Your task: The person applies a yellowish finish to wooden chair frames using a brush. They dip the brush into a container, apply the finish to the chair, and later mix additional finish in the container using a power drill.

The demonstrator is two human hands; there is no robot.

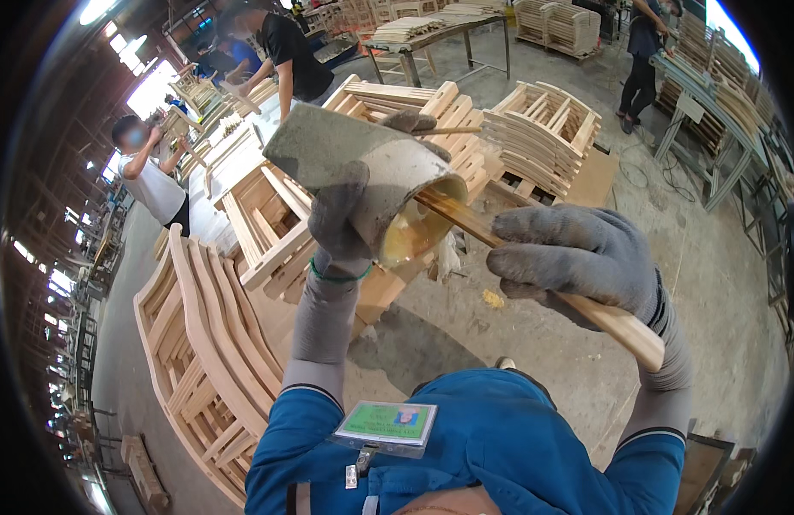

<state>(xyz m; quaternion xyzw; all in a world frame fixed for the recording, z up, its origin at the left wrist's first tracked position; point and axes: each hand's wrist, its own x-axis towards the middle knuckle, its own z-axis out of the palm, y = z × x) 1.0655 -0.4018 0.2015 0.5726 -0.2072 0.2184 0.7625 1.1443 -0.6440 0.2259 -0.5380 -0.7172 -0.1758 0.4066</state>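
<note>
Stick [534, 270] runs lower-right to upper-left into tilted grey can [362, 167]; right hand [577, 257] grip wrapped round stick, left hand [349, 215] clasps can, contents probably glue.

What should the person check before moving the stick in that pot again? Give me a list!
1. Left hand grips the grey pot firmly: ok.
2. Right hand holds the wooden stick: ok.
3. Stick tip is inside the pot's mouth: ok.
4. Yellowish liquid stays inside the tilted pot: cannot tell.
5. Both hands are gloved: ok.
6. Nearby workers stand well away: ok.
</note>
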